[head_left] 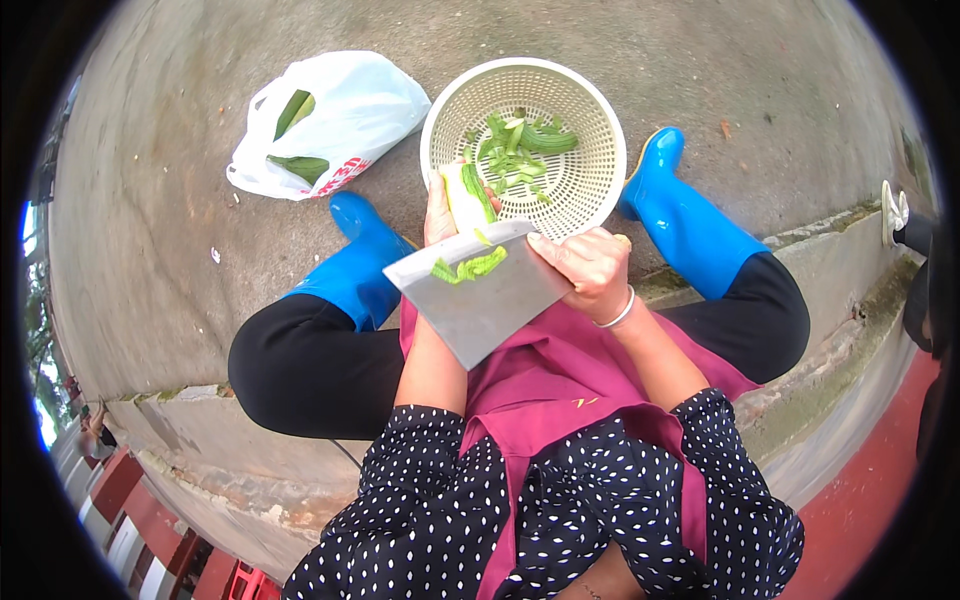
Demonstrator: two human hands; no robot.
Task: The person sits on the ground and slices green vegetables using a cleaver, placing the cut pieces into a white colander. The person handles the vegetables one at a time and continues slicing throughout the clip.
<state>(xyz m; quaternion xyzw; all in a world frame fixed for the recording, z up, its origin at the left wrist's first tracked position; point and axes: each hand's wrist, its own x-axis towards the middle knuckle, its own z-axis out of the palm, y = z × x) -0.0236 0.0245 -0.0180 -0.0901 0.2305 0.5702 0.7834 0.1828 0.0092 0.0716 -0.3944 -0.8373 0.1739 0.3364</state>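
My left hand (438, 214) is closed round a partly peeled gourd (466, 206), pale where bare and green along one side. The broad blade hides part of that hand. In my right hand (592, 268) is a cleaver (478, 310), its flat steel face turned up and its upper edge close to the gourd's near end. Green peel strips (468, 266) cling to the blade. Beyond my hands stands a cream plastic colander basket (598, 95). Loose green peelings (512, 160) and a dark green ridged piece (550, 141) lie inside it.
A white plastic bag (365, 100) with green gourds (297, 112) showing lies left of the basket. My blue rubber boots (690, 215) flank the basket on the concrete ground (180, 200). I sit at a concrete ledge (230, 440). Another person's shoe (893, 210) shows at far right.
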